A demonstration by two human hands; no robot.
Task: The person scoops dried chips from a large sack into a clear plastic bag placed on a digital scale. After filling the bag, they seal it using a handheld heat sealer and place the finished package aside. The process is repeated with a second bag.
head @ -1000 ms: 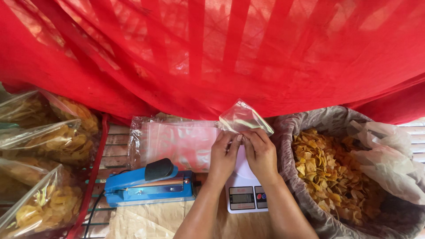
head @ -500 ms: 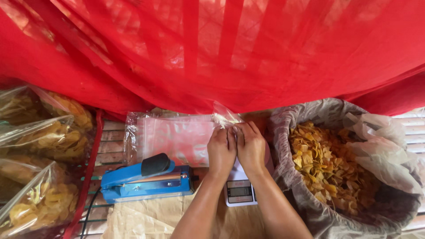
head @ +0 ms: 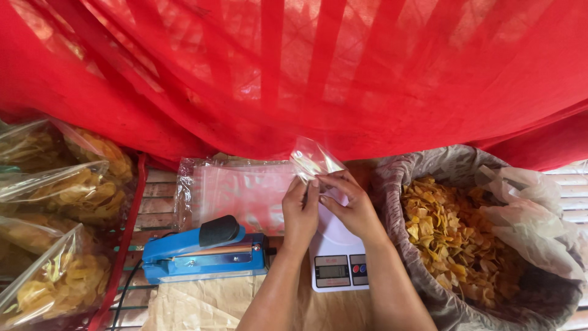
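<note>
While we pinch clear plastic bag (head: 313, 160) above white scale (head: 337, 260), fingers of left hand (head: 300, 211) and right hand (head: 349, 205) close on its mouth; blue sealer (head: 205, 254) left, sack of chips (head: 459, 239) right.

We see daylight glowing through the red cloth (head: 294, 67) overhead, brightest in pale patches near the top and laying a warm reddish tint over all below. Its folds throw soft dark stripes. Glare glints off the small clear bag (head: 313, 158) and the packed chip bags (head: 61, 184) at left. Focus is fairly sharp in the middle; the edges bend slightly and soften.
</note>
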